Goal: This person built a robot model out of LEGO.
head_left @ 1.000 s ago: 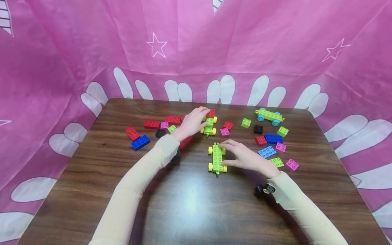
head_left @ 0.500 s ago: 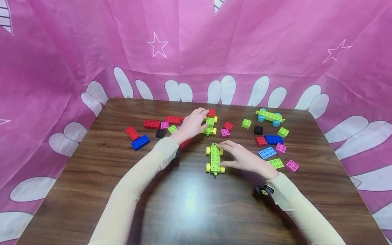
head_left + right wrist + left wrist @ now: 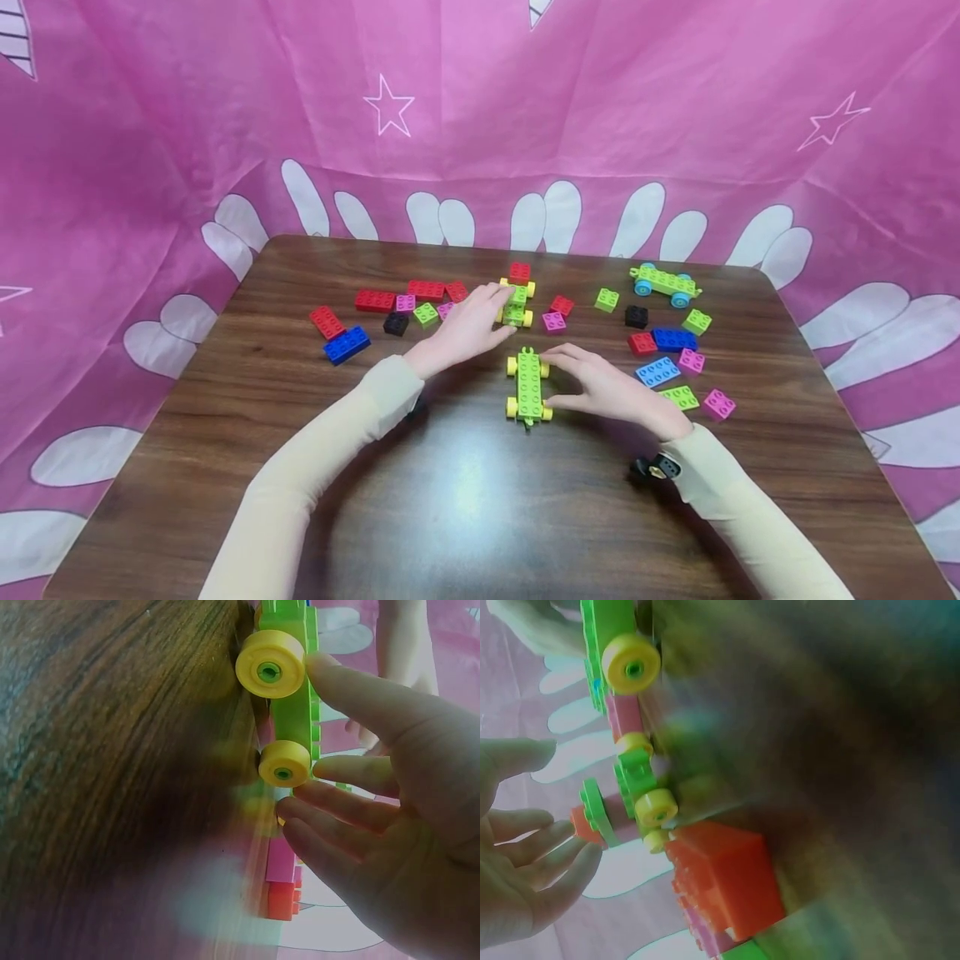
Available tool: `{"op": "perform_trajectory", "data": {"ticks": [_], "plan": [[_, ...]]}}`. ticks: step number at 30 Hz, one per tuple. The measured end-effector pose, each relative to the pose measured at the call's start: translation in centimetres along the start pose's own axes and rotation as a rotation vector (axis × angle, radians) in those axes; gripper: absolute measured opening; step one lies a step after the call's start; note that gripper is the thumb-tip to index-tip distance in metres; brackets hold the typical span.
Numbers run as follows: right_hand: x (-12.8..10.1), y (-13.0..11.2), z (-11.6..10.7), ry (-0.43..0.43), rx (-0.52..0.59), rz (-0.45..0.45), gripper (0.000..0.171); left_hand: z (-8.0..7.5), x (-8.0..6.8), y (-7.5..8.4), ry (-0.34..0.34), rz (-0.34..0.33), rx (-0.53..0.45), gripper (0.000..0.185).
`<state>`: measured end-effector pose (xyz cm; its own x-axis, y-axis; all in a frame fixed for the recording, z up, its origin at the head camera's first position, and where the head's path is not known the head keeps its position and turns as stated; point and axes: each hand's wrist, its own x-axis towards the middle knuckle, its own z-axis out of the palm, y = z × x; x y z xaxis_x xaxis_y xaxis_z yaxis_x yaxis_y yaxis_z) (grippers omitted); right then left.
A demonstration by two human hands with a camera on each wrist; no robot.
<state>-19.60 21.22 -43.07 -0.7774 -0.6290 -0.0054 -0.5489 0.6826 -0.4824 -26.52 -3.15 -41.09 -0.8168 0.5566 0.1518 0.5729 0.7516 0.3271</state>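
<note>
Fingers (image 3: pixel 356 774) touch the near yellow-wheeled green chassis (image 3: pixel 528 385).

I find a dark brown, wood-grained table (image 3: pixel 225 417) in front of me, its far corners rounded. I note a creased pink cloth backdrop (image 3: pixel 300 50) behind it and along both sides, printed with white-outlined stars (image 3: pixel 389 106) and, lower down, rounded white shapes (image 3: pixel 306 198). I record pale glare (image 3: pixel 465 492) on the table's nearer part.
</note>
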Motion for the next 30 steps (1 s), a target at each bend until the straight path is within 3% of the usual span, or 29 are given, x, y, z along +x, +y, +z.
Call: {"op": "perform_trajectory", "data": {"ticks": [18,30], "plan": [[-0.4,0.0,0.0,-0.022,-0.003,-0.006,0.075,1.4,-3.9,0.8,-0.120,0.064,-0.035,0.062],[-0.3,0.0,0.0,-0.026,-0.009,0.000,0.074,2.2,-5.6,0.9,-0.207,0.118,-0.100,0.074]]}}
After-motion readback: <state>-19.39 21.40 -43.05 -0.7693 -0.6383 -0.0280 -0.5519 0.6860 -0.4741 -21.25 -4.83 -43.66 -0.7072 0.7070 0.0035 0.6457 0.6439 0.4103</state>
